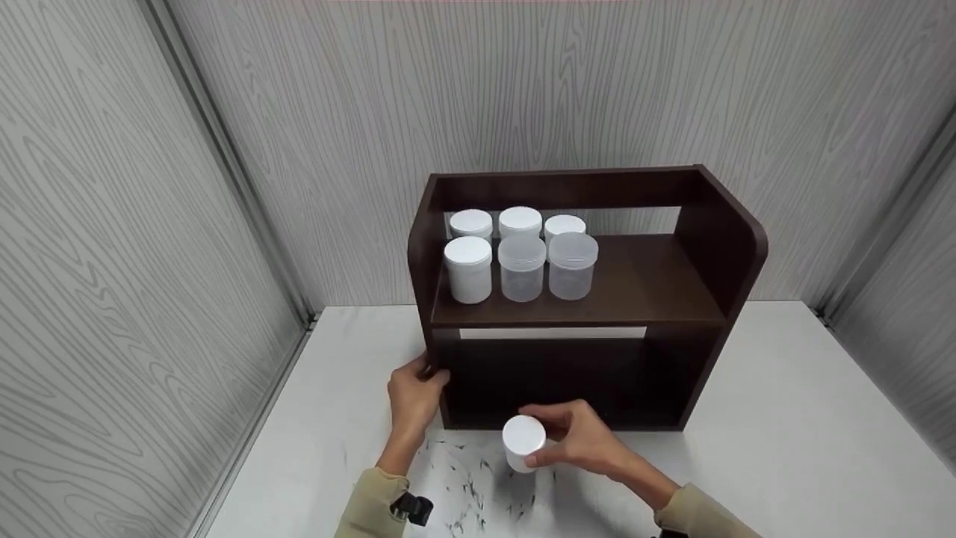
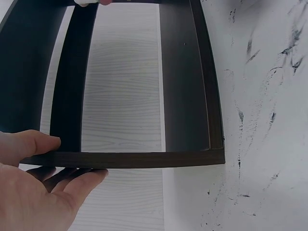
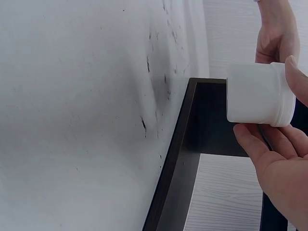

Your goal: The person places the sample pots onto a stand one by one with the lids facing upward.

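Observation:
A dark brown two-tier shelf (image 1: 582, 323) stands on the white table. My left hand (image 1: 415, 396) pinches the front edge of its left side panel (image 2: 154, 160), thumb inside and fingers outside. In front of the lower tier, my right hand (image 1: 586, 442) holds a white lidded jar (image 1: 523, 442) between thumb and fingers. In the right wrist view that jar (image 3: 255, 94) is lifted off the table. On the upper tier, white jars (image 1: 469, 270) stand in two rows at the left. Two clear jars (image 1: 521, 269) are in the front row.
Dark scuff marks (image 1: 470, 489) streak the white table (image 1: 784, 418) before the shelf. Grey wood-grain panels (image 1: 299, 97) rise behind and at both sides. The upper tier's right half (image 1: 650, 276) is bare board.

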{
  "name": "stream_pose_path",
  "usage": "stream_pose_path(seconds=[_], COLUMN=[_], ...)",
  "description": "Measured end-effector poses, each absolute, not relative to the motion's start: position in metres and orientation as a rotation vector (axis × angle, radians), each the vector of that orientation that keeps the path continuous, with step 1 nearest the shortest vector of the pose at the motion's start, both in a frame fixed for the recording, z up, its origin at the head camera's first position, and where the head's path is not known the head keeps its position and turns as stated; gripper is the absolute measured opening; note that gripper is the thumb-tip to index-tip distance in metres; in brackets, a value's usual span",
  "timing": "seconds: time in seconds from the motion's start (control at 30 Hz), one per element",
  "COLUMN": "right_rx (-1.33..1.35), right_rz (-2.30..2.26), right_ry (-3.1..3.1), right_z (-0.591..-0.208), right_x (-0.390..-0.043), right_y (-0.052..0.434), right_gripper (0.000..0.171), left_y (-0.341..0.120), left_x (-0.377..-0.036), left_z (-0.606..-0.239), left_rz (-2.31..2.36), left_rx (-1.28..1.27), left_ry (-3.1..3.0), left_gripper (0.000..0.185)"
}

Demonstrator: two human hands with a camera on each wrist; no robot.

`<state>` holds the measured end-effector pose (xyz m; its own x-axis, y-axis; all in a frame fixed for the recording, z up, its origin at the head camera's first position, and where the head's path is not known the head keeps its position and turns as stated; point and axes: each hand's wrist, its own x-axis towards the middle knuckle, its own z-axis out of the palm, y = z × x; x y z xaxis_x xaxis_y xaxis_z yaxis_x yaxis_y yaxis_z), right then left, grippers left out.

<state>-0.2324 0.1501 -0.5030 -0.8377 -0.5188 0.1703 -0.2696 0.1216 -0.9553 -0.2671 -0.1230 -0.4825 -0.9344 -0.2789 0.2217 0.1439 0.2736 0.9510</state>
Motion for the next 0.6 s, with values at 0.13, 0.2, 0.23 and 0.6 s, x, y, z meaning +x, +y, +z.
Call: stream_pose_path(seconds=[0.13, 0.2, 0.23, 0.6], right_rx=[-0.762, -0.772, -0.784, -0.802], right_rz=[-1.773, -1.769, -1.770, -1.793], right_ry=[2.201, 2.203, 2.201, 2.157], right_z=[-0.496, -0.492, -0.491, -0.474], right_x=[-0.230, -0.229, -0.228, -0.224], right_y=[0.154, 0.157, 0.158, 0.172], right_gripper=[0.072, 0.071, 0.071, 0.071], left_y=[-0.123, -0.123, -0.123, -0.123], left_x=[-0.267, -0.266, -0.266, -0.267], left_z=[-0.483, -0.482, -0.482, -0.481], left_rz=[-1.703, -1.704, -1.704, -1.707], left_rx=[0.129, 0.133, 0.135, 0.114], left_ry=[-2.201, -2.200, -2.200, -2.202], left_gripper=[0.047, 0.047, 0.047, 0.048])
